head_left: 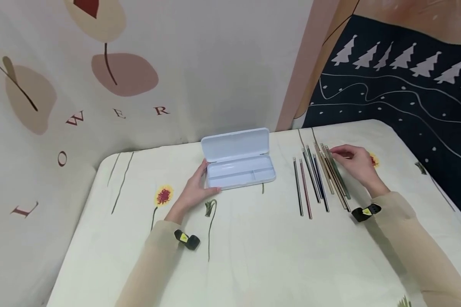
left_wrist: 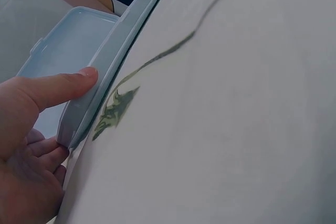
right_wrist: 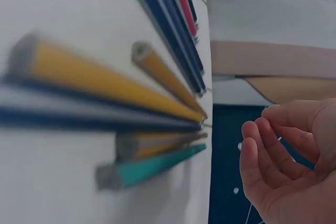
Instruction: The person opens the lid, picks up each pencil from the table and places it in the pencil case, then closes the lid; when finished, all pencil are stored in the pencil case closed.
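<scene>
A pale blue pencil case [head_left: 230,169] lies at the back of the table with its lid [head_left: 236,146] raised against the wall, its compartments bare. My left hand [head_left: 192,191] grips the case's left end. Its thumb [left_wrist: 79,84] presses the front wall, and the other fingers bend round the corner. To the right, several pencils lie side by side: a red pencil [head_left: 305,189], dark blue ones, yellow ones [right_wrist: 105,77] and a green pencil [right_wrist: 157,166]. Beside the far ends of the rightmost pencils is my right hand [head_left: 355,164], fingers loosely bent with nothing between them.
A white cloth [head_left: 253,247] printed with flowers covers the table. Behind it hangs a pale curtain [head_left: 234,76] with letters and leaf shapes. Dark fabric [head_left: 399,94] with white trees borders the right edge. Each sleeve carries a small black wrist camera [head_left: 187,239].
</scene>
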A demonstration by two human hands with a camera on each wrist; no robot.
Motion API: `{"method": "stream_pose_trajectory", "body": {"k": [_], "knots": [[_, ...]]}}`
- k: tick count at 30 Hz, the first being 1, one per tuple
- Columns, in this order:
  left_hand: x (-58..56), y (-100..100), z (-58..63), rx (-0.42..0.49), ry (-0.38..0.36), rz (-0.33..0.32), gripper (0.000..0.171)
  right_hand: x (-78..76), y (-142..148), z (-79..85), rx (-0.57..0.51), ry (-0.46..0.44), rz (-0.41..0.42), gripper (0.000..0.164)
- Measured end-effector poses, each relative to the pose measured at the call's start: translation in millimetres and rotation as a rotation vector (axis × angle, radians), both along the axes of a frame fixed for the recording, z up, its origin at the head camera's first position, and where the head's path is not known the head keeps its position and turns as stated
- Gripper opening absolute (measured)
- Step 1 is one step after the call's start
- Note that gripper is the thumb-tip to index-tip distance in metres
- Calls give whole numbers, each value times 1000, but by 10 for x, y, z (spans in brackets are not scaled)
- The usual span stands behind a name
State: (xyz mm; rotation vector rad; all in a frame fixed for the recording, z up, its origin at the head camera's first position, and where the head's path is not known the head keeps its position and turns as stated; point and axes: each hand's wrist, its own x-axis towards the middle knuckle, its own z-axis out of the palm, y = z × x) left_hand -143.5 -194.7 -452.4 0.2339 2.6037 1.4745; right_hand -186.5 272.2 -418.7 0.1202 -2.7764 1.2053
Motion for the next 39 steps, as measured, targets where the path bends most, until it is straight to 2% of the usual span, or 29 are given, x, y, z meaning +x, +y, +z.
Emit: {"method": "stream_pose_trajectory", "body": {"k": [5, 15, 25, 31, 39], "knots": [[15, -12, -30, -10, 7, -4, 107, 60, 95, -2, 12, -2, 1, 24], [8, -16, 9, -23, -10, -4, 106, 75, 184, 27, 17, -15, -11, 26], [8, -13, 26, -30, -15, -17, 106, 103, 187, -66, 11, -121, -11, 26], [-4, -23, 15, -40, -14, -21, 106, 79, 189, -113, 42, -194, -11, 27], [7, -29, 8, -33, -19, -16, 106, 26, 167, -200, 29, -259, -19, 28]]}}
